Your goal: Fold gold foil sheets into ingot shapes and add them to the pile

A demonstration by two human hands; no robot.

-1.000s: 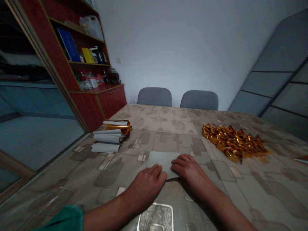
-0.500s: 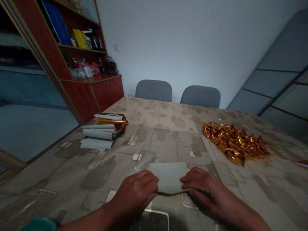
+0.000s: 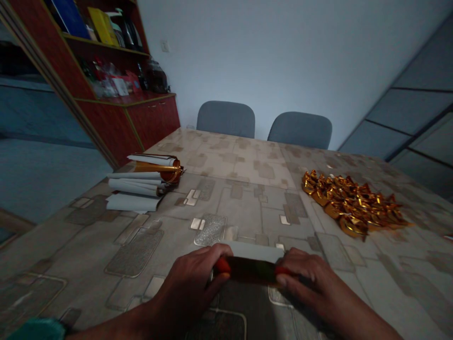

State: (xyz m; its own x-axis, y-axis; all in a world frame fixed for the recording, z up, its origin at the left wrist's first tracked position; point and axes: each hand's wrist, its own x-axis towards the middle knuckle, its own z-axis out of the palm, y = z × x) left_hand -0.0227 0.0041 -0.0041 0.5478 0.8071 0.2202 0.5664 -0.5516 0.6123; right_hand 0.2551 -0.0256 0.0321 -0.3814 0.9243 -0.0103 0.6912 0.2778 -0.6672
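Observation:
Both my hands pinch one sheet of paper [image 3: 253,262] just above the near part of the table [image 3: 247,198]. The sheet is white on its far side and shiny dark gold on the side turned towards me. My left hand [image 3: 193,283] grips its left end and my right hand [image 3: 307,278] grips its right end, thumbs on the gold face. The near edge is lifted and folded back, so the gold side shows.
A stack of curled white and gold sheets [image 3: 141,182] lies at the table's left. A heap of folded gold paper pieces [image 3: 352,205] sits at the right. Two grey chairs [image 3: 264,125] stand at the far side. A red wooden cabinet [image 3: 116,85] stands left.
The sheet lay flat under my hands, white side up. Its near edge has since been lifted and turned over, showing the gold face. The view has tilted downward slightly.

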